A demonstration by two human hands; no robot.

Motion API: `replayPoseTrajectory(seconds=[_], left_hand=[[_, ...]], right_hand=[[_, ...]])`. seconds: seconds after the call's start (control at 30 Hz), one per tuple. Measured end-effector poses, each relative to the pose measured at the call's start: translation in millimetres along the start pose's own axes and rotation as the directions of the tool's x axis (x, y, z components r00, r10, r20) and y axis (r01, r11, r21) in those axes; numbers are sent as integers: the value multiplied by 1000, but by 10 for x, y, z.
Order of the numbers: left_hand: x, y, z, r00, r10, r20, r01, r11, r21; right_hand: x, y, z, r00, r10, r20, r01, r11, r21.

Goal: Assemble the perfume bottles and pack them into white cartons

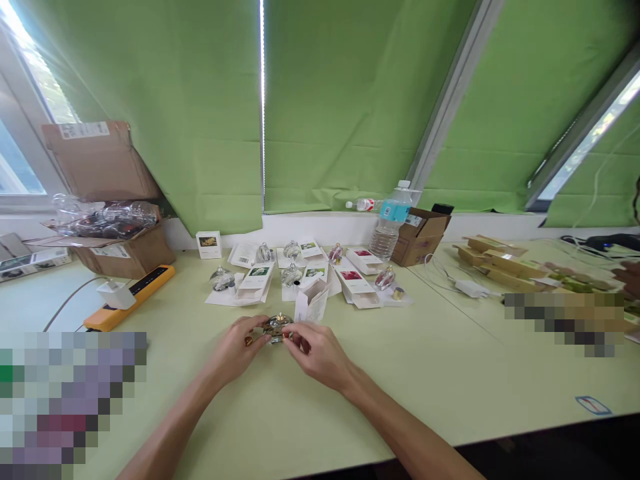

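Note:
A round clear glass perfume bottle (277, 328) with a gold spray top stands on the table, between my two hands. My left hand (239, 348) is closed, with thumb and fingers on the bottle's left side. A small gold cap (249, 341) shows at this hand, within the curl of its fingers. My right hand (323, 352) grips the bottle's right side, fingertips against the glass; its curled lower fingers are partly hidden. Just beyond stands an opened white box (311, 301). Behind it lie several similar bottles, one a clear bottle (291, 275), beside flattened white boxes (255, 280).
On the left are an orange power strip (150, 288) with a white plug and a cardboard box (117, 250) of clear plastic packaging. A large water bottle (387, 230) and a small brown carton (420, 239) stand at the back. Cardboard trays (505, 263) lie at right.

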State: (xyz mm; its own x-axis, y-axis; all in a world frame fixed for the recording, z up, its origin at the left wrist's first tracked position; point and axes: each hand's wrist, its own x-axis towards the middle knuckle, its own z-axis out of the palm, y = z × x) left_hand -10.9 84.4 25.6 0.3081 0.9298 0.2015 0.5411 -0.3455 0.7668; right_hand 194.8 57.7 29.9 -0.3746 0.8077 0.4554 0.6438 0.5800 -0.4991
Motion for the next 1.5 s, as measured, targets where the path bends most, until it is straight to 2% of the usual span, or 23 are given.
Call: replayPoseTrajectory(seconds=[0.17, 0.3, 0.77, 1.3, 1.5], left_hand=[[-17, 28, -20, 1000, 20, -6, -20, 1000, 22], [-27, 30, -31, 1000, 28, 13, -29, 999, 42], [-69, 86, -40, 994, 56, 96, -64, 995, 78], [-91, 94, -32, 990, 109, 89, -118, 988, 100], [-91, 113, -24, 991, 97, 89, -105, 990, 91]], right_hand=[[5, -11, -40, 989, 27, -146, -16, 997, 73], [12, 5, -49, 979, 41, -202, -20, 994, 107], [20, 53, -11, 958, -50, -281, 88, 988, 126], [29, 55, -4, 953, -93, -288, 140, 979, 148], [22, 51, -4, 957, -94, -274, 136, 981, 137]])
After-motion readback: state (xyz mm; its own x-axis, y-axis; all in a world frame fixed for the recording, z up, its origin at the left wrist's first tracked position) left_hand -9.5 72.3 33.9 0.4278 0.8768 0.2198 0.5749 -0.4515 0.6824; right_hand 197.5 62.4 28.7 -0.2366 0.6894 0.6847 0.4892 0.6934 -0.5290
